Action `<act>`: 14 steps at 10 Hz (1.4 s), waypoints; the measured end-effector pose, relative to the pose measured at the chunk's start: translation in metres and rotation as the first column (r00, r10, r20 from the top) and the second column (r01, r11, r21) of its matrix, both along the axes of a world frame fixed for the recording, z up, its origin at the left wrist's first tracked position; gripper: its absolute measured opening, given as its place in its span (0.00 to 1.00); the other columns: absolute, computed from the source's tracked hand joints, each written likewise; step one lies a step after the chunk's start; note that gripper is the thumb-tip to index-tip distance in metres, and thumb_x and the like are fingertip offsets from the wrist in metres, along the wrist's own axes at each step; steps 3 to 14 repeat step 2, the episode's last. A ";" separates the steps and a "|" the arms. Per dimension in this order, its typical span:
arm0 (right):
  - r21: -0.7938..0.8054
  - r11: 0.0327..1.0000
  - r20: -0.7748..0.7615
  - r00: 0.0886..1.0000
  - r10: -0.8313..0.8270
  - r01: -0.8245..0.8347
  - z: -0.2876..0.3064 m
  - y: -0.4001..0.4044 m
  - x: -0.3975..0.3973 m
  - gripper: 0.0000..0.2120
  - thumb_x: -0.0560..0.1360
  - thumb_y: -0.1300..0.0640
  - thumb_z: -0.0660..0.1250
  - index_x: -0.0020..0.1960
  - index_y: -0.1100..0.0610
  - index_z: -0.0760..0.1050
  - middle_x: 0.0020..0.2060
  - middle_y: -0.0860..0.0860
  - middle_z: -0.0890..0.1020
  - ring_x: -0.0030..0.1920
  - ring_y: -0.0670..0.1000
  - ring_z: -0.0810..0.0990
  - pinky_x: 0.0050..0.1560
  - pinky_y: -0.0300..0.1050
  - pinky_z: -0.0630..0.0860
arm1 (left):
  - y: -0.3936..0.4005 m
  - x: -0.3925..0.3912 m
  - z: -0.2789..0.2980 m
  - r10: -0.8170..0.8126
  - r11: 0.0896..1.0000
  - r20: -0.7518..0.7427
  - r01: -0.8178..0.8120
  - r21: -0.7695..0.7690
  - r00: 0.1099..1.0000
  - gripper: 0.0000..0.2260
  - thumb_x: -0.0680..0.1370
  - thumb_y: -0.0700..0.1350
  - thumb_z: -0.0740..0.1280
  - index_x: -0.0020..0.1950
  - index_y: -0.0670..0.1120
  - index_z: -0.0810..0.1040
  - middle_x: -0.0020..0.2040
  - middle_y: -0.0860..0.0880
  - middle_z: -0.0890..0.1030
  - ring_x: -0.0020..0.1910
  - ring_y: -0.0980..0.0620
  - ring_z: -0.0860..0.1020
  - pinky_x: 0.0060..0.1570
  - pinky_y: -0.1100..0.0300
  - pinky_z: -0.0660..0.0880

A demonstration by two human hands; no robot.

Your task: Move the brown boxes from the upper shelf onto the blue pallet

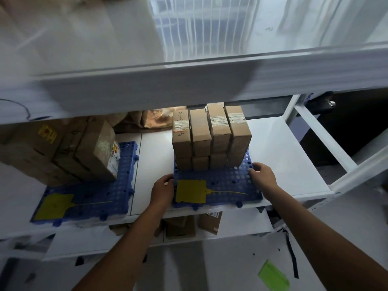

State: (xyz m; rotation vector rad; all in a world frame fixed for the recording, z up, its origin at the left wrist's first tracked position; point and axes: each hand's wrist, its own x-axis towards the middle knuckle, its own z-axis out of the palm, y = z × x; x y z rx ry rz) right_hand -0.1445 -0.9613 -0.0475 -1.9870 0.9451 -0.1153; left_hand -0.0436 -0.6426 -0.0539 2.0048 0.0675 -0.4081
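With the left hand (162, 190) and right hand (263, 175) gripping opposite edges of the blue pallet (218, 179), an abrupt pull risks toppling the stacked brown boxes (210, 139).

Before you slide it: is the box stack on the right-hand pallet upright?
Upright. The brown boxes stand in two straight tiers on the blue pallet; none leans.

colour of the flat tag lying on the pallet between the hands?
Yellow, the tag with a thin tail, lying on the blue pallet. Head view, the only one.
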 end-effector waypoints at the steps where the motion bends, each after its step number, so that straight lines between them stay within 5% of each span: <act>1: -0.080 0.997 -0.055 0.999 0.002 -0.007 0.010 0.000 -0.005 0.19 0.84 0.55 0.59 0.69 0.64 0.77 0.66 0.62 0.81 0.61 0.62 0.80 0.60 0.52 0.74 | 0.005 -0.001 0.010 -0.028 0.997 -0.002 0.028 0.067 1.000 0.17 0.85 0.44 0.58 0.72 0.44 0.75 0.71 0.45 0.76 0.70 0.44 0.74 0.71 0.49 0.70; 2: -0.139 0.989 -0.135 0.990 0.029 -0.048 0.023 0.012 -0.018 0.24 0.86 0.51 0.55 0.78 0.63 0.69 0.76 0.61 0.72 0.75 0.63 0.71 0.73 0.53 0.67 | 0.022 -0.010 0.026 -0.059 0.987 0.019 0.056 0.148 0.998 0.19 0.86 0.48 0.57 0.76 0.46 0.71 0.75 0.46 0.72 0.72 0.45 0.71 0.72 0.52 0.67; 14: -0.139 0.989 -0.135 0.990 0.029 -0.048 0.023 0.012 -0.018 0.24 0.86 0.51 0.55 0.78 0.63 0.69 0.76 0.61 0.72 0.75 0.63 0.71 0.73 0.53 0.67 | 0.022 -0.010 0.026 -0.059 0.987 0.019 0.056 0.148 0.998 0.19 0.86 0.48 0.57 0.76 0.46 0.71 0.75 0.46 0.72 0.72 0.45 0.71 0.72 0.52 0.67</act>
